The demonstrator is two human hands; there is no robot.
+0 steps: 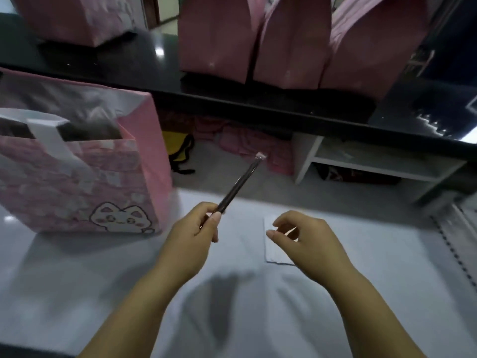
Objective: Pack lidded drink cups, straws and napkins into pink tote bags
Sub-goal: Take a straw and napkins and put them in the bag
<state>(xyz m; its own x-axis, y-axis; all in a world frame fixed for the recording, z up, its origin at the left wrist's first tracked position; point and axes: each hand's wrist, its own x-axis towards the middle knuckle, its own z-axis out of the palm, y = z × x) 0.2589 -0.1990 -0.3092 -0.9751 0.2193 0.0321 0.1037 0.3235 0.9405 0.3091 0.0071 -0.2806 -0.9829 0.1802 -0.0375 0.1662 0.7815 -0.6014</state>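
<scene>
The left hand (196,228) pinches the near end of a wrapped straw (238,184) that slants up and away. Held so close to its end, it could swing or slip. The right hand (307,239) hovers over a napkin (273,251) on the white counter (374,254), thumb and forefinger apart, and a shallow pinch might only slide it. Farther left, the open pink bag (77,182) has a handle at its mouth that could snag the straw.

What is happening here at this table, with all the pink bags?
A person is packing pink tote bags. The left hand pinches a dark wrapped straw, pointing up and away. The right hand is over a white napkin lying on the table; whether it grips it is unclear. An open cat-print tote bag stands at the left. More pink bags stand on the black counter behind.
</scene>
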